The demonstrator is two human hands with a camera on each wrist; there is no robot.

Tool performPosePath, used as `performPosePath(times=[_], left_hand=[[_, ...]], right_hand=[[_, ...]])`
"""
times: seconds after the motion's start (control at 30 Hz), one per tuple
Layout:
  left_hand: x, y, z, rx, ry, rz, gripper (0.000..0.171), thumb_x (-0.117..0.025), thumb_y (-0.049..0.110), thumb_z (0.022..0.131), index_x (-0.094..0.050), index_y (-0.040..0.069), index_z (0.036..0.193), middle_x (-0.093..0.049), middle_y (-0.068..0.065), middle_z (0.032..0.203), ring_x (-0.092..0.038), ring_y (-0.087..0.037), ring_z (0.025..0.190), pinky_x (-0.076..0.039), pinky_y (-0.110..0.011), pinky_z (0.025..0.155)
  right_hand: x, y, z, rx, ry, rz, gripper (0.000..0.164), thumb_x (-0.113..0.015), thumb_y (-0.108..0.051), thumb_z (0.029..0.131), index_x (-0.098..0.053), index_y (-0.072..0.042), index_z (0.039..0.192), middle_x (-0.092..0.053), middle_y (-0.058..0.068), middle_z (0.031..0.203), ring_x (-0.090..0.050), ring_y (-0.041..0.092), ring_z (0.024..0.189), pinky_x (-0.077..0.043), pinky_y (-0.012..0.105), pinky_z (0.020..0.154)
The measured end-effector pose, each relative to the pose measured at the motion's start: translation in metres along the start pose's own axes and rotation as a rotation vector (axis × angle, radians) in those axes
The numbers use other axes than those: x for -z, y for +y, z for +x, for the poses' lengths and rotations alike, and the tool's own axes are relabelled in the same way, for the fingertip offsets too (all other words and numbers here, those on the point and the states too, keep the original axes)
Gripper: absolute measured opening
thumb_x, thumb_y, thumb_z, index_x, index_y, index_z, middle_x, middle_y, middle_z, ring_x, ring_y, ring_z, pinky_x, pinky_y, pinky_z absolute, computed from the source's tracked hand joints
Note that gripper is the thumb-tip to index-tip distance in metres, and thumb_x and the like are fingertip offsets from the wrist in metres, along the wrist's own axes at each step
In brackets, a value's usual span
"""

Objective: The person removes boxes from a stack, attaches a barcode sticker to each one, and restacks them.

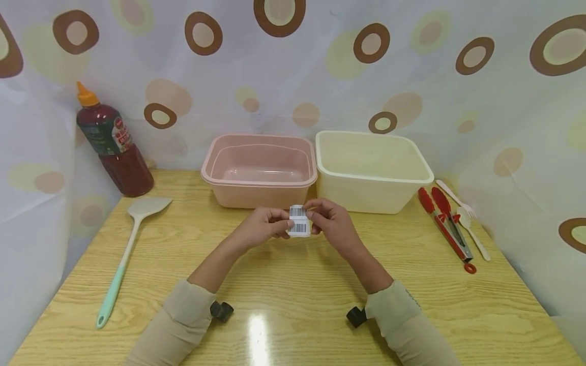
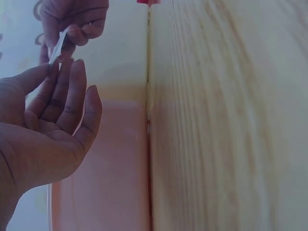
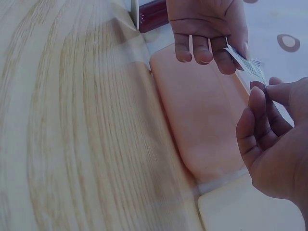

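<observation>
Both hands meet at a small white barcode label point(image 1: 298, 227), held up in front of the two bins. My left hand point(image 1: 265, 223) pinches its left side between thumb and fingers. At its right edge, my right hand point(image 1: 330, 221) pinches it with thumb and forefinger. Two blocks of black bars show on the label's face in the head view. Edge-on in the left wrist view, the label point(image 2: 58, 47) looks thin. From the right wrist, the label point(image 3: 246, 65) spans the gap between the two hands' fingertips.
Behind the hands stand a pink bin point(image 1: 261, 195) and a cream bin point(image 1: 366, 195). To the left are a red sauce bottle point(image 1: 114, 147) and a spatula point(image 1: 123, 259). Red-tipped tongs point(image 1: 446, 223), a pale fork point(image 1: 455, 198) and a pale spoon point(image 1: 473, 236) lie at the right.
</observation>
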State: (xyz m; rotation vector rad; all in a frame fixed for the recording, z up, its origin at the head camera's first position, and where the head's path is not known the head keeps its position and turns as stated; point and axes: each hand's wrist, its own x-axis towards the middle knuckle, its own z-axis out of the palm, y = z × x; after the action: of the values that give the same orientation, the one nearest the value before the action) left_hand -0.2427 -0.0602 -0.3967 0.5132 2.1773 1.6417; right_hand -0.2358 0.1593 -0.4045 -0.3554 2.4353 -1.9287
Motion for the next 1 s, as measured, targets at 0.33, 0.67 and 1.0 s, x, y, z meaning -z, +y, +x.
performPosePath(times=[0.33, 0.67, 1.0], left_hand=[[0.0003, -0.0015, 0.0009, 0.000, 0.003, 0.005, 0.024, -0.061, 0.018, 0.102, -0.071, 0.001, 0.116, -0.073, -0.014, 0.108, -0.071, -0.017, 0.086, -0.056, -0.053, 0.094], [0.0014, -0.0025, 0.0011, -0.014, 0.002, 0.005, 0.023, -0.060, 0.018, 0.103, -0.071, 0.003, 0.117, -0.073, -0.014, 0.111, -0.072, -0.021, 0.088, -0.054, -0.055, 0.095], [0.0015, -0.0033, -0.0002, -0.024, -0.021, 0.004, 0.024, -0.060, 0.018, 0.103, -0.070, 0.002, 0.119, -0.072, -0.015, 0.112, -0.072, -0.038, 0.098, -0.055, -0.055, 0.094]], right_hand=[[-0.0008, -0.0003, -0.0001, -0.031, -0.024, -0.084, 0.027, -0.063, -0.019, 0.101, -0.072, -0.010, 0.124, -0.073, 0.009, 0.102, -0.058, 0.014, 0.069, -0.053, 0.022, 0.063], [-0.0005, -0.0022, -0.0006, -0.071, -0.077, -0.139, 0.026, -0.063, -0.028, 0.101, -0.074, -0.017, 0.123, -0.071, 0.006, 0.105, -0.059, 0.019, 0.071, -0.053, 0.037, 0.067], [-0.0029, 0.0022, -0.0001, -0.067, -0.092, -0.137, 0.025, -0.063, -0.028, 0.102, -0.076, -0.016, 0.119, -0.072, 0.004, 0.103, -0.059, 0.018, 0.070, -0.055, 0.040, 0.070]])
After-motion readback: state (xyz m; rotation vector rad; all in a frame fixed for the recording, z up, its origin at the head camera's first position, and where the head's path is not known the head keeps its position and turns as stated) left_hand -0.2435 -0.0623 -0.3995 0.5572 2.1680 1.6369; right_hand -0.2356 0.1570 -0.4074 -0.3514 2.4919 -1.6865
